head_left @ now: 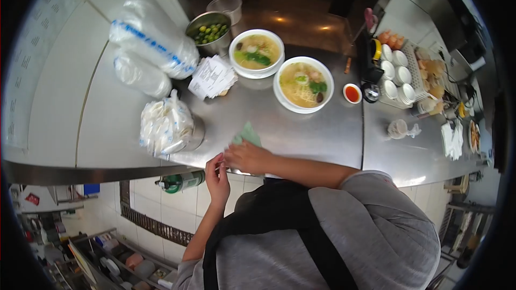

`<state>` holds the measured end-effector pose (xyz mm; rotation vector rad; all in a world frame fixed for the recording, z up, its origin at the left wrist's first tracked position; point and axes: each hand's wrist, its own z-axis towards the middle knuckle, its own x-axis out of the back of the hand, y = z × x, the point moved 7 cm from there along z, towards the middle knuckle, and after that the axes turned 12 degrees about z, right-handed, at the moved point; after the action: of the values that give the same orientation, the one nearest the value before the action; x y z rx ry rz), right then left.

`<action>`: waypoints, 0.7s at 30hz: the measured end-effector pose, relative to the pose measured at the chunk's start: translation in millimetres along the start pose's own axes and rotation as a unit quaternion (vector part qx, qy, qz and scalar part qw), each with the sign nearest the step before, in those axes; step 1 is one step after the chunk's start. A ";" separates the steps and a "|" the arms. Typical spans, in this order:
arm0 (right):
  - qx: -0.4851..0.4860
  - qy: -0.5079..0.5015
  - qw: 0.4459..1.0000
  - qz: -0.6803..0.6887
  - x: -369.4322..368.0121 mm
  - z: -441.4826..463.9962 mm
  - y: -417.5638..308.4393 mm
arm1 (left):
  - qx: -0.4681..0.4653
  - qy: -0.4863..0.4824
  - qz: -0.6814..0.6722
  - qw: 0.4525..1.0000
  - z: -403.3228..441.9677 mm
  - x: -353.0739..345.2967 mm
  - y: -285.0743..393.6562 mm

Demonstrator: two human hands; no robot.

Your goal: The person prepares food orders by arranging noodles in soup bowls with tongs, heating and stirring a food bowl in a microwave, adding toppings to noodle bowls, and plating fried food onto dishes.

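Note:
A pale green cloth [248,135] lies on the steel counter near its front edge. My right hand [248,157] is over the cloth's near end, fingers closed on it. Just left of it, at the counter's edge, my left hand [217,176] is raised with its fingers bent and the tips together; whatever they pinch is too small to make out. Beyond the cloth stand two white bowls of noodle soup with greens, the left soup bowl [257,53] and the right soup bowl [303,85], each on a white saucer.
Left are bagged containers [153,37], a plastic-lined tub [169,126], paper slips [212,77] and a pot of green fruit [208,32]. Right are a small bowl of red sauce [352,94], stacked white cups [400,75] and a basket [424,64]. A green cylinder [180,182] lies below.

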<state>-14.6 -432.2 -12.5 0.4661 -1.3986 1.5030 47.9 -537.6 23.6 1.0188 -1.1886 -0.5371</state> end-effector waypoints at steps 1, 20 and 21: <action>0.013 -0.005 0.999 0.047 12.6 -23.8 -10.6 | -0.035 -0.007 0.032 0.999 10.3 -8.2 16.4; -0.454 0.322 0.813 -0.171 213.2 -426.1 -30.3 | -0.603 0.045 -0.039 0.796 91.1 -66.2 480.1; -0.433 0.341 0.806 -0.214 213.4 -422.3 -36.9 | -0.655 0.103 -0.045 0.747 89.4 -43.3 513.1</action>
<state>64.0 28.5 70.0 -0.3147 -1.1190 0.4480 -129.5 -291.4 449.1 -0.1182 -0.3134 -1.0727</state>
